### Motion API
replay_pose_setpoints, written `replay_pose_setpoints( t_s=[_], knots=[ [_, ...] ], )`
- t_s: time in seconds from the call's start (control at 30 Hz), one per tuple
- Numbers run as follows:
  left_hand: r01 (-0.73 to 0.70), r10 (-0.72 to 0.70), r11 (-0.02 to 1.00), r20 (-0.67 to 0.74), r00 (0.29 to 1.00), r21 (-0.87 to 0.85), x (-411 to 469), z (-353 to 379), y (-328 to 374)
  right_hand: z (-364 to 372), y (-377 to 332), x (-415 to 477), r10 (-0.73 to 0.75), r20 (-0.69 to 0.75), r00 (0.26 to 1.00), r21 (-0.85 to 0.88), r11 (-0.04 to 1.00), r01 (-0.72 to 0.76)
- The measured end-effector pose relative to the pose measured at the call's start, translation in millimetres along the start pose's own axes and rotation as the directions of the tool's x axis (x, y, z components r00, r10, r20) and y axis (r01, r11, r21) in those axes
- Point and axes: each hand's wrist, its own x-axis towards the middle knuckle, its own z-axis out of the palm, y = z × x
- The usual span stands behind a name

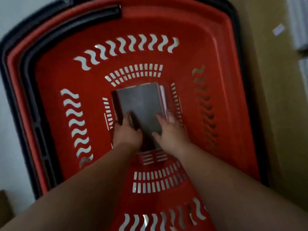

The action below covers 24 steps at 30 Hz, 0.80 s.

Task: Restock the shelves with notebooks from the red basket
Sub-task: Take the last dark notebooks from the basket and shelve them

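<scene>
I look straight down into the red basket (pixel 208 52). At its bottom lies a stack of grey-covered notebooks (pixel 141 102), pale page edges showing along its right side. Both my arms reach down into the basket. My left hand (pixel 127 132) grips the stack's near left edge, thumb on the top cover and fingers curled under the side. My right hand (pixel 170 129) holds the near right edge, thumb on the cover and fingers wrapped round the page side. The near end of the stack is hidden behind my hands.
Black handles (pixel 70 22) lie folded along the basket's rim at the left and top. The basket stands on a pale floor, with a tan surface (pixel 270 97) to its right. Blurred white stacked items (pixel 300 30) sit at the far right edge.
</scene>
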Motion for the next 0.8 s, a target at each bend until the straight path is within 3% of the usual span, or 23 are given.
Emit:
replay_pose_setpoints(
  t_s=[0.13, 0.2, 0.3, 0.53, 0.8],
  knots=[
    [0.046, -0.047, 0.989, -0.009, 0.999, -0.140, 15, 20, -9, 26, 10, 27, 0.043, 0.025, 0.999, 0.048, 0.998, -0.044],
    [0.057, -0.061, 0.956, -0.005, 0.998, -0.287, 23, 28, -15, 36, 14, 36, 0.075, 0.048, 0.996, 0.100, 0.992, -0.080],
    [0.069, -0.096, 0.896, -0.039, 0.995, -0.438, 38, 38, -28, 51, 22, 40, 0.035, 0.011, 0.999, 0.146, 0.989, -0.036],
    [0.098, -0.140, 0.890, -0.063, 0.988, -0.445, 54, 39, -36, 62, 19, 39, 0.131, -0.054, 0.990, 0.287, 0.951, -0.110],
    [-0.028, 0.038, 0.822, 0.005, 0.999, -0.569, 48, 33, -35, 66, 21, 43, 0.207, -0.081, 0.975, 0.319, 0.932, -0.172]
  ],
)
